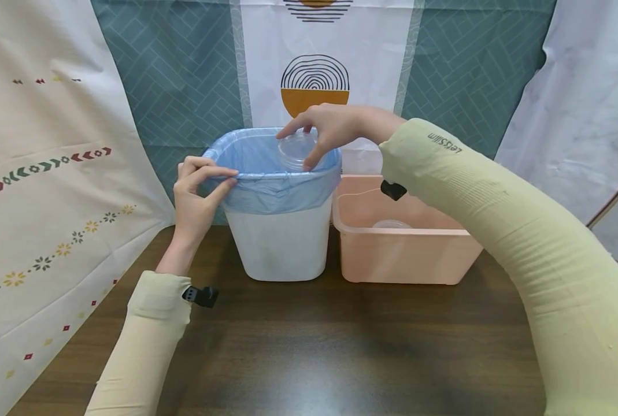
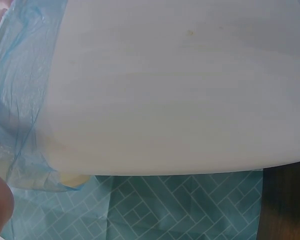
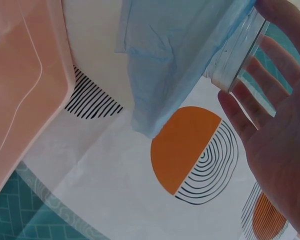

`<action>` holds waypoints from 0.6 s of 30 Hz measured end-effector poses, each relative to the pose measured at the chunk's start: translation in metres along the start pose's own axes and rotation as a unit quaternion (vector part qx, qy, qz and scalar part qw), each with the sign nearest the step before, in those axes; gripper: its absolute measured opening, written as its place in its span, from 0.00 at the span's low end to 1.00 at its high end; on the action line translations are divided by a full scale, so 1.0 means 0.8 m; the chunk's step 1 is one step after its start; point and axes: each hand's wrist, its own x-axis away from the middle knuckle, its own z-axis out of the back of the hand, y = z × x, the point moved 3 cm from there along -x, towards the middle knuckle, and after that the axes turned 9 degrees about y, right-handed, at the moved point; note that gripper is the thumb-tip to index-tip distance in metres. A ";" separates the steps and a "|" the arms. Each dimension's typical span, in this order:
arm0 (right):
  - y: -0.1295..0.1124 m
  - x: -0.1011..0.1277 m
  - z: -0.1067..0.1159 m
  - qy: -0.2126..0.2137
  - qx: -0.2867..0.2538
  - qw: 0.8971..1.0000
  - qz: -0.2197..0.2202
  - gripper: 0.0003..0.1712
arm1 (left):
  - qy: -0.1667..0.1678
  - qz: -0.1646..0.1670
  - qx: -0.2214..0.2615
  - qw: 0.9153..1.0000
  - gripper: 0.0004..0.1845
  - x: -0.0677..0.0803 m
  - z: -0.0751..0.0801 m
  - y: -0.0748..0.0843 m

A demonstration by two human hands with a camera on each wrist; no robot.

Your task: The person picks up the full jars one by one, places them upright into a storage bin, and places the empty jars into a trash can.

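A white bin (image 1: 281,242) lined with a blue bag (image 1: 274,193) stands on the dark wooden table (image 1: 314,346). My left hand (image 1: 196,193) pinches the bag's folded edge at the bin's left rim. My right hand (image 1: 326,130) holds a clear plastic cup (image 1: 295,149) by its rim over the bin's opening. In the right wrist view the clear cup (image 3: 240,50) sits in my fingers beside the blue bag (image 3: 175,55). The left wrist view shows the bin wall (image 2: 180,85) and the bag edge (image 2: 20,100) close up.
A peach plastic tub (image 1: 399,245) stands right of the bin, touching it, with a clear round item (image 1: 391,224) inside. Patterned cloth hangs behind and at both sides. Bare tabletop lies in front.
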 end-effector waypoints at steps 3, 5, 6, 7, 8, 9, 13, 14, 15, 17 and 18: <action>0.000 0.000 0.000 0.001 0.003 1.000 -0.001 0.43 | 0.002 0.001 -0.001 1.000 0.07 -0.001 0.000 0.000; 0.000 0.000 0.000 0.001 0.002 1.000 -0.003 0.43 | 0.003 0.001 -0.002 1.000 0.07 -0.001 -0.001 0.001; 0.000 0.000 0.000 0.001 0.000 1.000 -0.002 0.43 | 0.003 0.002 -0.002 1.000 0.07 -0.001 -0.001 0.001; 0.000 0.000 -0.001 0.001 -0.001 1.000 -0.002 0.43 | 0.003 0.003 -0.003 1.000 0.07 0.000 -0.001 0.002; 0.001 0.001 -0.001 0.002 -0.002 1.000 -0.003 0.43 | 0.002 0.004 -0.003 1.000 0.07 0.000 -0.001 0.001; 0.001 0.001 -0.001 0.002 -0.003 1.000 -0.004 0.43 | 0.002 0.004 -0.004 1.000 0.07 0.000 -0.001 0.002; 0.002 0.002 -0.001 -0.002 -0.005 1.000 -0.004 0.45 | 0.001 0.005 -0.006 1.000 0.07 0.001 -0.001 0.002; 0.002 0.002 0.000 -0.003 -0.008 1.000 -0.003 0.45 | 0.001 0.005 -0.006 1.000 0.07 0.001 -0.001 0.001; 0.002 0.003 0.000 -0.004 -0.008 1.000 0.000 0.45 | 0.001 0.005 -0.007 1.000 0.07 0.001 -0.001 0.002; 0.002 0.004 0.002 -0.004 -0.010 1.000 0.006 0.46 | 0.002 0.004 -0.007 1.000 0.07 0.001 -0.001 0.002; 0.002 0.005 0.003 -0.003 -0.010 1.000 0.009 0.45 | 0.002 0.003 -0.007 1.000 0.07 0.001 -0.001 0.002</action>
